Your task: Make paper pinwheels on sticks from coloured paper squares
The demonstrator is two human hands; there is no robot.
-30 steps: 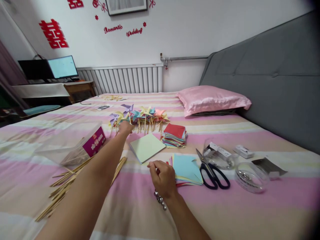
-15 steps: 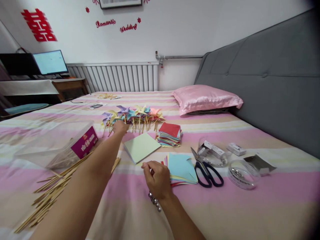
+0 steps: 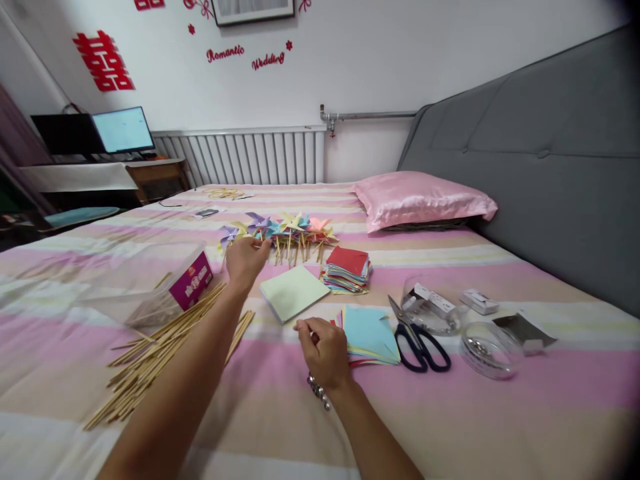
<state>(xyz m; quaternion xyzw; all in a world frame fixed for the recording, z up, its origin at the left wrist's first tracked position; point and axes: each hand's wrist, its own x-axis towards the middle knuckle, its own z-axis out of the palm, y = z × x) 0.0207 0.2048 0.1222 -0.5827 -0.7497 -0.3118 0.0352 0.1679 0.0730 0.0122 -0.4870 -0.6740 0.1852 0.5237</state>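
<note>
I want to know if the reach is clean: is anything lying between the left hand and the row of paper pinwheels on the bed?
Nothing visible does. The left hand is already at the near edge of the pinwheels, fingers by their sticks. The light green sheet and the wooden sticks lie off to the sides.

Matt paper pinwheels (image 3: 280, 230) on thin wooden sticks; bare wooden skewers (image 3: 160, 347) lie on soft striped cloth bedding (image 3: 280, 413); glossy satin pillow (image 3: 423, 199); scissors (image 3: 417, 337) with smooth black plastic handles; clear shiny dish (image 3: 490, 350)
</note>
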